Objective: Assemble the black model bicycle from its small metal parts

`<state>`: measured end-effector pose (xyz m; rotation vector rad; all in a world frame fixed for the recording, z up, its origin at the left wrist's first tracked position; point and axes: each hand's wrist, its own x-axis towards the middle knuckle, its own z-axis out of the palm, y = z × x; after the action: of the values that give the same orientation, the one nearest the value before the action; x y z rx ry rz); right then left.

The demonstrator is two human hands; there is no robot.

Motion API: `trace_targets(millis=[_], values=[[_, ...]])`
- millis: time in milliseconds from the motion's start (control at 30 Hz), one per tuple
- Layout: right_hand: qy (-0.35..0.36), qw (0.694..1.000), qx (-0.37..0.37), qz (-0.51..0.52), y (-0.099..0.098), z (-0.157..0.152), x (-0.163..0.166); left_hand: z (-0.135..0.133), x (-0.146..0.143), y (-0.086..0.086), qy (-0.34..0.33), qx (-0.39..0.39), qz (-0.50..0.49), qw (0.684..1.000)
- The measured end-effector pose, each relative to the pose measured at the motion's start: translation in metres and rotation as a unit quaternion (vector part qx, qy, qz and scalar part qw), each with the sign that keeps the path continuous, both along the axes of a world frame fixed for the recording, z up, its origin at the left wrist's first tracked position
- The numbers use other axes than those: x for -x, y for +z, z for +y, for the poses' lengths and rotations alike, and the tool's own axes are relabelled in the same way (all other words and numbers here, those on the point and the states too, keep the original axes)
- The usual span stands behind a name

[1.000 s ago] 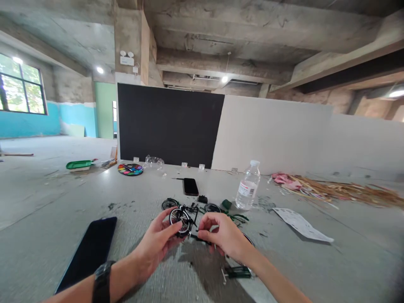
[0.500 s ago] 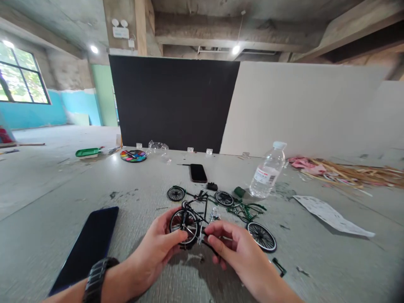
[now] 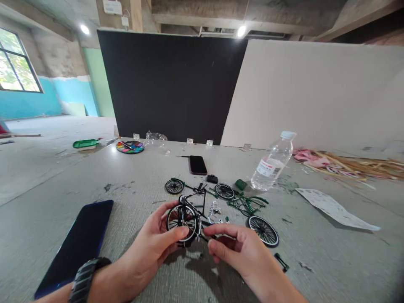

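Note:
My left hand (image 3: 151,248) is closed round a small black model bicycle (image 3: 183,216), the thumb across its spoked wheel. Beside that wheel, my right hand (image 3: 243,248) pinches a thin black bicycle part (image 3: 203,238) between thumb and fingers. Whether this part is joined to the bicycle cannot be made out. Just beyond my hands lie a green model bicycle frame (image 3: 244,205), a loose black wheel (image 3: 263,231), another wheel (image 3: 224,191) and small silver parts (image 3: 214,210) on a clear piece. A further wheel with a green fender (image 3: 174,186) lies farther left.
A large dark phone (image 3: 75,244) lies at left, a smaller phone (image 3: 198,165) ahead. The water bottle (image 3: 271,164) stands right, near a printed sheet (image 3: 334,209). A small green part (image 3: 281,262) is by my right wrist. A paint palette (image 3: 130,147) sits before the black panel (image 3: 170,84).
The view has tipped down slightly. My right fingers have shifted a little beside the wheel, more of the silver parts shows, and both hands keep their holds.

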<state>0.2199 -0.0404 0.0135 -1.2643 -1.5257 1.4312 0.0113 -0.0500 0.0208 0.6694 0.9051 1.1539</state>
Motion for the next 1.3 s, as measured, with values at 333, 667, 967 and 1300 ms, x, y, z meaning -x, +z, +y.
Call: trace_targets(millis=[333,667,967,1300], values=[[-0.011,0.993,-0.097,-0.069,0.0,-0.009,0.005,-0.001,0.003,0.0,-0.005,0.009,-0.013,1.0],[-0.028,0.992,-0.107,-0.066,0.004,-0.012,0.006,-0.002,0.003,0.004,-0.006,0.003,-0.021,1.0],[-0.05,0.983,-0.138,-0.113,0.008,-0.012,0.004,-0.001,0.003,0.001,-0.02,-0.025,-0.047,0.998],[-0.027,0.985,-0.141,-0.1,0.011,-0.019,0.01,-0.004,0.005,-0.003,-0.069,-0.067,-0.035,0.995]])
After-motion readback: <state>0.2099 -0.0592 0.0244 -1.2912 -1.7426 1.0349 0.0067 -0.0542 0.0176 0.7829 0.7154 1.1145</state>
